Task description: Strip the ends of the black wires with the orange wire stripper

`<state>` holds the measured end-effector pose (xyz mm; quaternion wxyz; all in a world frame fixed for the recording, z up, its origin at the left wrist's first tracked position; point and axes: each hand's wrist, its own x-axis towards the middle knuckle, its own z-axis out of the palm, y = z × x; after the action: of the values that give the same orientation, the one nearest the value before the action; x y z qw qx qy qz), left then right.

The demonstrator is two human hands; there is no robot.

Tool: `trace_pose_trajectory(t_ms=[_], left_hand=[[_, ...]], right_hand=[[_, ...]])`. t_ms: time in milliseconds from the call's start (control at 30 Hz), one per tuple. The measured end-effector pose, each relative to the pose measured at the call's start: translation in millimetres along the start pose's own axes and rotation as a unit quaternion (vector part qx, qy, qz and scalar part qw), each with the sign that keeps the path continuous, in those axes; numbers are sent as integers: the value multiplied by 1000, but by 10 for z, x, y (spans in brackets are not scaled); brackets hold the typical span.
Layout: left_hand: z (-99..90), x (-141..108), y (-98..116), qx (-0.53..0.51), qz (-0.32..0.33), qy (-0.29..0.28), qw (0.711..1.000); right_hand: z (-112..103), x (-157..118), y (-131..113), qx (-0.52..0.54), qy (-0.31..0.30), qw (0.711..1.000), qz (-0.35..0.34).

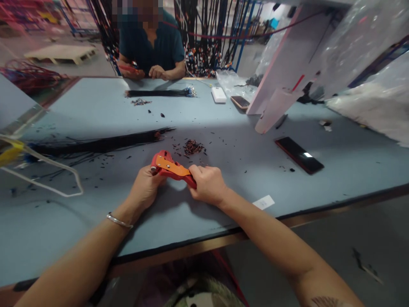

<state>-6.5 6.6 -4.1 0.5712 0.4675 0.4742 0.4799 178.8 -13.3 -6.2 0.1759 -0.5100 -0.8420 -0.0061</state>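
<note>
Bare forearms (271,232) lie nearest; right hand (209,183) fingers clasp the red tool (171,166), left hand (144,185) at its head, grip unclear. Clippings (193,147) beyond it suggest partial progress; what's left, I can't tell.

A narrow, rounded, shiny silver-coloured metal bangle (119,220) circles the arm behind the left hand (145,185). Well behind the right hand (209,183), the bare right arm (271,238) bears a dark, fan-shaped marking of fine lines (327,301). Green-and-pale camouflage-patterned cloth (204,294) shows below both hands.

Right grip (207,183): around the red tool (172,167)
Left grip (146,184): at its head
Bench (182,226): black wires (105,143), clippings (193,147)
</note>
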Motion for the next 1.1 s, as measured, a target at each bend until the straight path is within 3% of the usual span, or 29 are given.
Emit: trace_pose_trajectory(t_ms=[400,500,567,633,733,800,867,1000,1100], left_hand=[[40,-29,106,2,-3,-32,999],[26,-17,94,6,-15,-21,1000],[26,-11,95,11,-27,-11,1000],[36,-12,106,13,-32,-5,999],[58,-23,121,14,-24,-4,1000],[58,-31,122,15,-14,0,1000],[36,-31,117,20,-2,5,1000],[-66,6,126,31,20,29,999],[-149,55,160,25,42,60,997]], right_hand=[[-21,22,-17,26,-31,999,27],[-61,40,15,77,-18,994,77],[-108,53,61,176,1,975,132],[-157,63,118,351,-5,921,168],[-205,66,181,618,-68,766,165],[-212,60,189,712,-113,674,165],[-204,47,169,760,-155,607,171],[-167,10,99,814,-209,517,165],[-142,-15,65,827,-224,492,153]])
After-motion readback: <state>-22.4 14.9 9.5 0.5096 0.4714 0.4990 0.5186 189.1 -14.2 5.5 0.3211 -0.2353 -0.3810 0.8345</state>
